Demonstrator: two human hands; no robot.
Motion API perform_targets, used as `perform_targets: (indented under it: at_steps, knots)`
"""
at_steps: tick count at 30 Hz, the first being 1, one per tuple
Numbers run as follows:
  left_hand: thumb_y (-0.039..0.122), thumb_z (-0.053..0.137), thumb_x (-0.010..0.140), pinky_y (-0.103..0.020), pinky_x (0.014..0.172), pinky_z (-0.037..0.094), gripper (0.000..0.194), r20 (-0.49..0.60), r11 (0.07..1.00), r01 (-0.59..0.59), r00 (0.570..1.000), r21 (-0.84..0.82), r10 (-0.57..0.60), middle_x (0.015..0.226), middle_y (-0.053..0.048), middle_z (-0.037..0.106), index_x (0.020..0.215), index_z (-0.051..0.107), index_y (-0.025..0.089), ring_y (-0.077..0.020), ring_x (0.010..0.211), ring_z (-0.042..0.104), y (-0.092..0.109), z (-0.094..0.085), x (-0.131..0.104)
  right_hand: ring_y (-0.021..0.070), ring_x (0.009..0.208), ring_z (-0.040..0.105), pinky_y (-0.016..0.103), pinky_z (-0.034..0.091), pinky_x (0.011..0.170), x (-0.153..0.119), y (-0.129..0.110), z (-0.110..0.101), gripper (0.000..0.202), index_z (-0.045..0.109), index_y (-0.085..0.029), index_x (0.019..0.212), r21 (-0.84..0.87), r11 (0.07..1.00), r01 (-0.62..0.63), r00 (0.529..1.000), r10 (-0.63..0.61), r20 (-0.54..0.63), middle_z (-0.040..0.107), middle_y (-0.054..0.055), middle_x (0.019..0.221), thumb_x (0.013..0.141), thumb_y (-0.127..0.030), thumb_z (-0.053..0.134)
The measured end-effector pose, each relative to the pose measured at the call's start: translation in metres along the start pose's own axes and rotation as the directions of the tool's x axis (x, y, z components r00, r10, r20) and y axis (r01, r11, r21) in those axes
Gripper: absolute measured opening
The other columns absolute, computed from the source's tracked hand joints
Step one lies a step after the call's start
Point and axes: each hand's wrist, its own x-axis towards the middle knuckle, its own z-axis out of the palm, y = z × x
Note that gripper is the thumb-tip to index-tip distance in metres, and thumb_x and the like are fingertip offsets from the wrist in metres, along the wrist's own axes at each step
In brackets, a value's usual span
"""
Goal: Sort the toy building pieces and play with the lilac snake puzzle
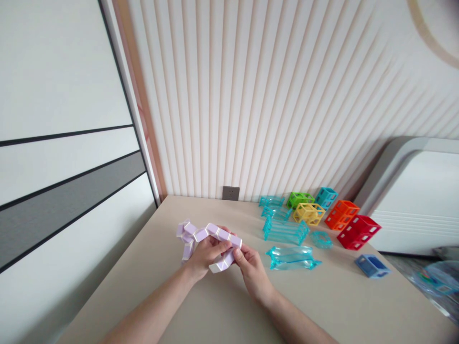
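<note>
A snake puzzle (201,234) of pale purple and white wedges is held up over the table, bent into a zigzag. My left hand (206,255) is closed around its middle stretch, the thumb lying along the segments. At the right end, my right hand (251,270) pinches a segment between thumb and fingers. One end of the chain points down toward me between the hands. The other part folds away to the left, past my left hand. Some fingers of both hands are hidden behind the wedges.
On the beige table (150,286), clear teal plastic pieces (287,231) lie to the right. Behind them stand yellow (309,213), green (299,199), orange (342,215) and red (358,232) open blocks. A blue block (373,266) sits near the right edge. A wall socket (231,193) is behind.
</note>
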Motion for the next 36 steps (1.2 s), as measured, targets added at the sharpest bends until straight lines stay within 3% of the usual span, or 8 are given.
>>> perform_targets:
  at_steps: [5, 8, 12, 20, 23, 26, 30, 36]
  knots:
    - [0.033, 0.086, 0.074, -0.033, 0.081, 0.053, 0.037, 0.07, 0.988, -0.125, 0.99, 0.086, 0.119, 0.098, -0.004, 0.075, 0.101, 0.065, 0.021, -0.019, 0.085, 0.069, 0.004, -0.007, -0.002, 0.0098, 0.046, 0.042, 0.024, 0.032, 0.049, -0.007, -0.002, 0.005, 0.054, 0.064, -0.017, 0.076, 0.149, 0.971, -0.187, 0.982, 0.191, -0.014, 0.052, -0.005, 0.052, 0.08, -0.071, 0.067]
    - [0.035, 0.085, 0.076, -0.034, 0.078, 0.052, 0.037, 0.155, 0.986, -0.146, 0.979, 0.077, 0.133, 0.097, -0.004, 0.075, 0.101, 0.064, 0.02, -0.0172, 0.077, 0.068, 0.002, -0.013, 0.0, 0.0084, 0.033, 0.035, 0.025, 0.034, 0.049, -0.01, -0.006, 0.002, 0.058, 0.063, -0.017, 0.086, 0.264, 0.908, -0.327, 0.941, 0.288, 0.174, 0.045, -0.009, 0.038, 0.086, -0.074, 0.057]
    - [0.035, 0.087, 0.074, -0.035, 0.084, 0.05, 0.039, 0.209, 0.99, -0.127, 0.971, 0.064, 0.111, 0.099, -0.006, 0.075, 0.102, 0.064, 0.02, -0.0213, 0.09, 0.068, -0.001, -0.017, 0.001, 0.0092, 0.029, 0.039, 0.026, 0.04, 0.054, -0.012, -0.008, -0.004, 0.056, 0.061, -0.018, 0.085, 0.301, 0.842, -0.448, 0.867, 0.327, 0.375, 0.04, -0.012, 0.032, 0.089, -0.073, 0.053]
    - [0.038, 0.087, 0.072, -0.039, 0.095, 0.049, 0.039, -0.039, 0.975, -0.186, 0.981, 0.124, 0.192, 0.101, -0.005, 0.076, 0.1, 0.064, 0.023, -0.0246, 0.101, 0.068, -0.002, -0.015, 0.006, 0.0144, 0.047, 0.063, 0.028, 0.045, 0.056, -0.009, -0.008, -0.006, 0.069, 0.068, -0.012, 0.104, 0.383, 0.76, -0.525, 0.846, 0.417, 0.333, 0.068, 0.0, 0.066, 0.09, -0.076, 0.046]
    - [0.041, 0.086, 0.071, -0.041, 0.097, 0.049, 0.042, -0.102, 0.966, -0.191, 0.972, 0.175, 0.21, 0.101, -0.006, 0.076, 0.101, 0.063, 0.022, -0.0264, 0.102, 0.069, 0.002, -0.014, 0.007, 0.0173, 0.06, 0.069, 0.032, 0.048, 0.066, -0.007, -0.01, -0.009, 0.076, 0.066, -0.014, 0.118, 0.303, 0.825, -0.477, 0.866, 0.381, 0.325, 0.073, 0.008, 0.088, 0.09, -0.079, 0.04]
    - [0.045, 0.085, 0.07, -0.042, 0.099, 0.048, 0.046, -0.22, 0.949, -0.221, 0.938, 0.223, 0.27, 0.102, -0.006, 0.076, 0.103, 0.061, 0.022, -0.027, 0.104, 0.069, 0.005, -0.012, 0.007, 0.0186, 0.07, 0.069, 0.036, 0.049, 0.072, -0.005, -0.009, -0.013, 0.075, 0.063, -0.022, 0.128, 0.183, 0.942, -0.281, 0.947, 0.241, 0.213, 0.07, 0.011, 0.112, 0.087, -0.081, 0.042]
    - [0.047, 0.085, 0.066, -0.041, 0.096, 0.05, 0.051, -0.268, 0.929, -0.209, 0.917, 0.305, 0.295, 0.101, -0.005, 0.075, 0.103, 0.06, 0.022, -0.0276, 0.104, 0.07, 0.006, -0.01, 0.008, 0.0222, 0.078, 0.068, 0.04, 0.049, 0.08, -0.004, -0.008, -0.018, 0.071, 0.054, -0.024, 0.142, -0.1, 0.994, -0.049, 0.999, 0.05, 0.004, 0.074, 0.009, 0.097, 0.088, -0.07, 0.058]
    - [0.048, 0.083, 0.071, -0.041, 0.096, 0.05, 0.047, -0.17, 0.934, -0.166, 0.959, 0.317, 0.228, 0.102, -0.007, 0.075, 0.103, 0.062, 0.02, -0.0287, 0.105, 0.068, 0.003, -0.009, 0.006, 0.0269, 0.085, 0.067, 0.042, 0.05, 0.087, -0.003, -0.012, -0.017, 0.056, 0.071, -0.021, 0.125, -0.371, 0.929, -0.007, 0.992, -0.039, -0.117, 0.076, 0.007, 0.086, 0.085, -0.06, 0.069]
